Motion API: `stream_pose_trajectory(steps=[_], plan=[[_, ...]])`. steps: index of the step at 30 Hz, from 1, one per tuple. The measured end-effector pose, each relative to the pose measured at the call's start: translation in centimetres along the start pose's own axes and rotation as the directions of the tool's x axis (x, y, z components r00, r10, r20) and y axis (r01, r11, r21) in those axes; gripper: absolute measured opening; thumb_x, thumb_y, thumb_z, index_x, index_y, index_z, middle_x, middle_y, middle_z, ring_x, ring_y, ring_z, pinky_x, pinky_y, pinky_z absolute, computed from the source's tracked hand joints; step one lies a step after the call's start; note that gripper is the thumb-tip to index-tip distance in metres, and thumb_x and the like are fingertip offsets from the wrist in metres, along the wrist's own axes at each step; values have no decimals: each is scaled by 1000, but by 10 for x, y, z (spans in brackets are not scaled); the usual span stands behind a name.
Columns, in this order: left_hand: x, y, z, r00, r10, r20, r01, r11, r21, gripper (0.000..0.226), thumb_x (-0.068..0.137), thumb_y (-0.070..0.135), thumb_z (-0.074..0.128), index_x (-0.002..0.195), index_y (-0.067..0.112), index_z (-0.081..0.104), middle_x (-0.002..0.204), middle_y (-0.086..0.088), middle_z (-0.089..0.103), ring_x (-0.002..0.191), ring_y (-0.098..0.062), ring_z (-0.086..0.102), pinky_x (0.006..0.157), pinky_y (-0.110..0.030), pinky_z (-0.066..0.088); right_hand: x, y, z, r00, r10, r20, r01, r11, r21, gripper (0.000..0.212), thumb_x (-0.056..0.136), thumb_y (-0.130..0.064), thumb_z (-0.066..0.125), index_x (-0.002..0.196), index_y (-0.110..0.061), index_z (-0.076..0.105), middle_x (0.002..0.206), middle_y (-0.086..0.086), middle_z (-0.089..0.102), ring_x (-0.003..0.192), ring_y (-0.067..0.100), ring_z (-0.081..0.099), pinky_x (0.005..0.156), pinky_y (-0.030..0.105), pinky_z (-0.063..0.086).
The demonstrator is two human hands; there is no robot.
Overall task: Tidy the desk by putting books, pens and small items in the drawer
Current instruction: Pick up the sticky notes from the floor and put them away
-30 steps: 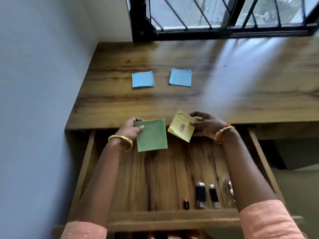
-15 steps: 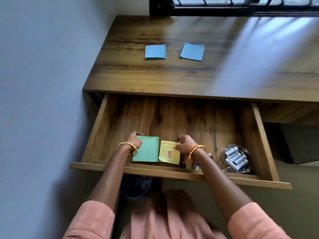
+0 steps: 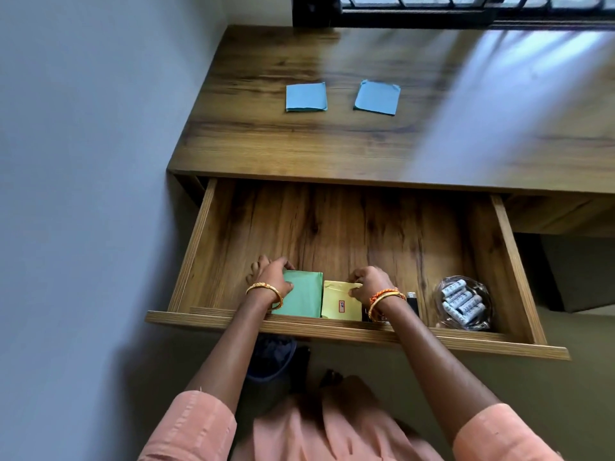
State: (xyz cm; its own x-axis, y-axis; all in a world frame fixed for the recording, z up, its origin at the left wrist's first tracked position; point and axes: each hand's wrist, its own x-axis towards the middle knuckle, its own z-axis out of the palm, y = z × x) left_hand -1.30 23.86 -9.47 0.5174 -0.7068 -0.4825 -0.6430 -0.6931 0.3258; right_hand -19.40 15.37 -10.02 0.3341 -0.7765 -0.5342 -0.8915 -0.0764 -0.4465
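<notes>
You are setting two note pads down at the front of the open drawer [image 3: 196, 247], in the lower middle of the frame. Your left hand [image 3: 269, 277] is curling its fingers over the far left corner of the green pad [image 3: 304, 296], gripping it; your right hand [image 3: 369, 284] is pinching the upper right edge of the yellow pad [image 3: 339, 302]. The two pads are lying side by side, edges touching, tight against the drawer's front wall.

To do this well, be pressing each pad flat before you let go, keeping them square to the front wall so they are not riding up on it. Be keeping your right wrist clear of the small dark items [image 3: 412, 302] just beside it and the clear bowl of batteries [image 3: 462, 302] further right. Two blue pads [image 3: 306, 96] are waiting on the desk [image 3: 332, 151] in the upper middle.
</notes>
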Motion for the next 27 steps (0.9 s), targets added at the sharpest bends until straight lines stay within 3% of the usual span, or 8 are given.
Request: stream_pose_trajectory(steps=[4,8,13,17,19,21,24,27], plan=[[-1,2,0,996,65,-57,-57,991,124,39,83,22,69,120,25,58,135,-10,41,127,-29,35,104,-43,33,-2,-2,2,999,-6,-38,4,999,-45,27,77,-16,75,102,-19,66,120,8,58,112,28,52,93,46,50],[-5,4,3,987,121,-107,-97,972,213,46,81,21,72,125,20,57,132,-10,48,122,-28,44,98,-40,41,-3,-3,7,997,23,-74,-30,994,-103,40,80,-15,72,118,-15,60,132,12,45,121,30,44,100,45,46],[-5,6,-3,980,179,-82,-145,939,312,40,83,21,70,121,17,59,131,-9,51,123,-27,43,97,-39,41,-1,-16,1,996,83,-38,-88,982,-168,52,82,-13,70,129,-11,48,135,16,45,125,33,42,104,46,42],[-1,10,-10,988,154,-27,-138,937,320,40,86,24,66,124,18,58,142,-13,41,130,-29,36,104,-42,37,-2,-34,-14,992,122,-12,-121,957,-263,44,89,-15,60,131,-7,48,137,19,42,127,35,38,106,45,37],[4,14,-23,989,146,12,-144,957,251,45,88,26,63,130,18,53,142,-12,41,130,-29,38,105,-41,36,-1,-49,-29,989,115,-96,-131,975,-178,39,91,-15,56,129,-6,50,133,19,48,122,34,45,103,44,41],[11,25,-47,981,193,-2,-191,969,155,42,89,25,59,130,16,53,130,-10,55,117,-26,52,95,-36,44,4,-69,-55,975,94,-200,-97,995,-3,31,90,-19,58,119,-8,59,120,16,60,110,32,57,94,40,49],[26,49,-97,958,259,-127,-268,962,-60,26,93,32,53,103,14,69,90,-3,72,80,-16,65,72,-29,52,16,-100,-106,932,45,-359,29,980,199,17,85,-23,61,95,-11,68,99,12,69,92,28,64,82,33,52],[55,78,-144,912,252,-325,-315,936,-160,31,92,38,51,90,13,69,84,-4,72,81,-23,66,72,-32,53,41,-125,-151,857,-4,-515,175,943,283,13,83,-17,61,90,-9,69,95,12,70,91,26,64,78,26,49]])
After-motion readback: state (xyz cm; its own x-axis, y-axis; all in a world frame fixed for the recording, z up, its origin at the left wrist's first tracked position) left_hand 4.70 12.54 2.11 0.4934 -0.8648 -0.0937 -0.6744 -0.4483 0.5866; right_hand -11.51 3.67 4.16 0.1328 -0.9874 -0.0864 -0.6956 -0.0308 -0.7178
